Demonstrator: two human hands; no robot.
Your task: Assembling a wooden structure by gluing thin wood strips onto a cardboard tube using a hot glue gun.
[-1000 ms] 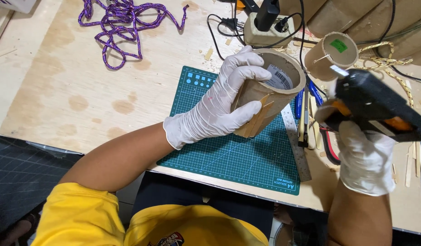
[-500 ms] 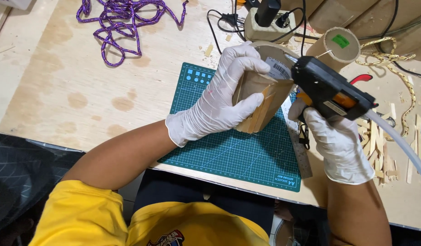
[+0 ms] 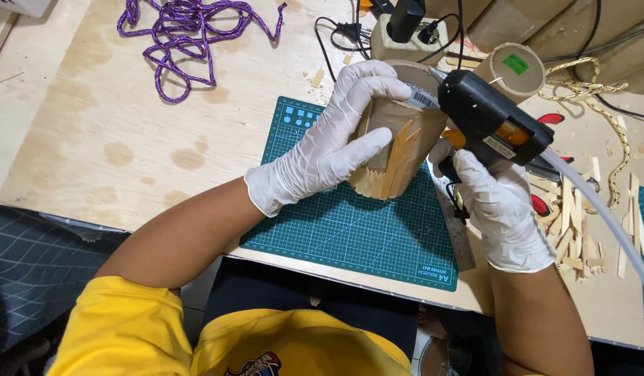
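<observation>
Now my left hand (image 3: 329,150), gloved white, is wrapped round a cardboard tube (image 3: 398,150), fingers curled over its upper rim and thumb pressed on its side, holding it tilted above the green cutting mat (image 3: 350,230). Wooden sticks (image 3: 398,157) lie flat against the tube's side, running its length. My right hand (image 3: 499,209), also gloved, is closed on the grip of a black glue gun (image 3: 492,125); its nozzle sits at the tube's top edge, just beside my left fingertips (image 3: 388,87). A clear glue stick (image 3: 600,216) trails out the gun's back.

A second tube (image 3: 513,69) lies just behind the gun. Loose wood strips (image 3: 572,230) are scattered right of the mat, purple cord (image 3: 189,35) lies far left, and a power strip (image 3: 405,42) sits at the table's back.
</observation>
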